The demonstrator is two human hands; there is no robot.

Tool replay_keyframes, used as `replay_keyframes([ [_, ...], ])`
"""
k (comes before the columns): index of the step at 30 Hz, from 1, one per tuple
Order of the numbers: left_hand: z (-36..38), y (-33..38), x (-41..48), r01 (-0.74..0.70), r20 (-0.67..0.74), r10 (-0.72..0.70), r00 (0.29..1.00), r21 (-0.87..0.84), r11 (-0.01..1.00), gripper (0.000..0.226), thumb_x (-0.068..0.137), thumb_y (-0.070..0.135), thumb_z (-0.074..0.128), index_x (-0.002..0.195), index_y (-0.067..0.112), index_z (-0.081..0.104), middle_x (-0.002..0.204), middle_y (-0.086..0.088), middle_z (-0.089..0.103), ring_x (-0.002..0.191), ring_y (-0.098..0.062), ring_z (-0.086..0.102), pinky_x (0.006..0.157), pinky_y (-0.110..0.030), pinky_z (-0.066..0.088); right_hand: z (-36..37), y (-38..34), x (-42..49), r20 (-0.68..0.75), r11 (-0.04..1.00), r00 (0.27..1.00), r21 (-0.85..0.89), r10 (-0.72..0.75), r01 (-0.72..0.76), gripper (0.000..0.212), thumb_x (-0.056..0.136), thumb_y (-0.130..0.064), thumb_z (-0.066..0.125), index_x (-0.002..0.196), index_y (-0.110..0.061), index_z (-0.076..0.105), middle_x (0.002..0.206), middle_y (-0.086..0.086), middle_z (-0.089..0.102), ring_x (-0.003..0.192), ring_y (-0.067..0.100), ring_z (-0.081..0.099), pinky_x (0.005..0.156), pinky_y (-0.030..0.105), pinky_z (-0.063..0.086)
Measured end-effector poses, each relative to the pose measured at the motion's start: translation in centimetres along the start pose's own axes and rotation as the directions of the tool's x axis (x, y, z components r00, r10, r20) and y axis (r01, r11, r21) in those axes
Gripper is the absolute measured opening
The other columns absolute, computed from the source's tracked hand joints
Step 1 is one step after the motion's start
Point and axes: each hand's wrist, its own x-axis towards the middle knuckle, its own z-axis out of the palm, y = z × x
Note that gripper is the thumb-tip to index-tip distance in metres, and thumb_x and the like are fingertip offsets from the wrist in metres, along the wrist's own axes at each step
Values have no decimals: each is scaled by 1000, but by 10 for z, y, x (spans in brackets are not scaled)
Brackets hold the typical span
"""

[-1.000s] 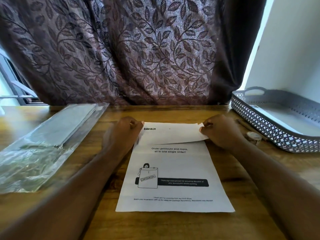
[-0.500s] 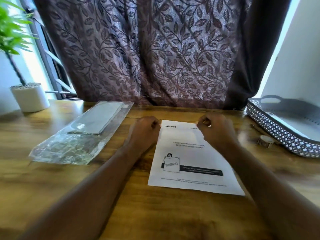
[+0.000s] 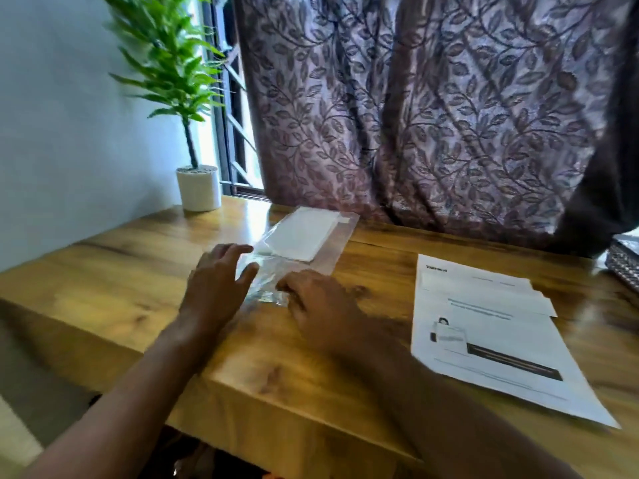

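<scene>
The clear plastic sleeve (image 3: 337, 243) is lying on the wooden bench (image 3: 121, 271), towards its far left part, with a stack of white sheets (image 3: 299, 236) sitting inside its far half. Its near end is crumpling up between the 2 hands.

The left grip (image 3: 216, 281) is hovering open at the sleeve's near left edge, fingers spread and straight, with the thumb reaching onto the plastic. The right grip (image 3: 318, 302) is lying palm down and open too, its fingertips (image 3: 287, 286) resting on the crumpled near end. Motion blur is hiding how firmly they are pressing.

Well apart, to the right, 1 printed sheet (image 3: 491, 344) is lying flat on the bench, its top strip folded over. A grey perforated tray (image 3: 624, 267) is peeking in at the right edge. A potted plant (image 3: 198, 186) in a white pot is standing at the bench's far left corner, and a leaf-patterned curtain (image 3: 415, 115) is hanging behind everything.
</scene>
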Motion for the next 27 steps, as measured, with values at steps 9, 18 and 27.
replay_keyframes([
  [9, 13, -7, 2, 125, 200, -136, 970, 63, 990, 87, 87, 56, 63, 154, 21, 21, 156, -7, 35, 144, -27, 31, 112, -48, 34, 35, -19, 47, 116, 963, 963, -145, 243, -226, 39, 95, -13, 48, 131, -9, 59, 133, 14, 62, 121, 32, 59, 101, 39, 48],
  [18, 5, -5, 3, 135, 275, -145, 950, 56, 989, 89, 89, 43, 61, 158, 22, 9, 156, -9, 37, 140, -30, 38, 111, -44, 29, 47, -21, 106, 208, 873, 892, -380, 401, -304, 59, 97, -18, 48, 155, -11, 35, 167, 20, 11, 153, 38, 13, 122, 52, 19],
  [27, 9, -5, 5, 166, 174, -170, 970, 37, 986, 91, 88, 54, 62, 157, 15, 16, 155, -9, 37, 142, -28, 36, 111, -42, 32, 37, -12, 128, 170, 882, 906, -355, 388, -311, 43, 98, -25, 55, 140, -19, 55, 144, 13, 54, 129, 33, 54, 108, 40, 43],
])
